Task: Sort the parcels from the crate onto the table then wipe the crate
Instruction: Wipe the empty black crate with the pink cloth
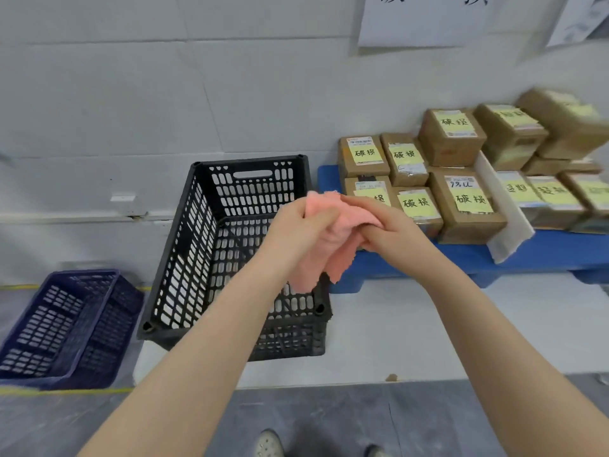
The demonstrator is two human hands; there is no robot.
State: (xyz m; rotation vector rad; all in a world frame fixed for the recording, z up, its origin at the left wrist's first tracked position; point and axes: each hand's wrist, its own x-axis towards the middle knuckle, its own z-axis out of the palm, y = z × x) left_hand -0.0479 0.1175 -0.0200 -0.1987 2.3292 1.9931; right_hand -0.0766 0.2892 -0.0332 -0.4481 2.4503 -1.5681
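A black perforated crate (pixel 204 232) stands on the white floor sheet against the wall, and nothing shows inside it. Above its right rim both hands hold a pink cloth (pixel 324 239). My left hand (pixel 296 229) grips the cloth's left side, with my right hand (pixel 379 225) pinching its right side. Cardboard parcels (pixel 461 206) with yellow handwritten labels sit in rows on the low blue table (pixel 428 258) to the right. A white divider board (pixel 504 206) splits them into two groups.
A dark blue crate (pixel 66 324) lies tilted on the floor at the left. Paper signs (pixel 412 21) hang on the white wall above the parcels. My shoes (pixel 268 443) show at the bottom, on grey floor.
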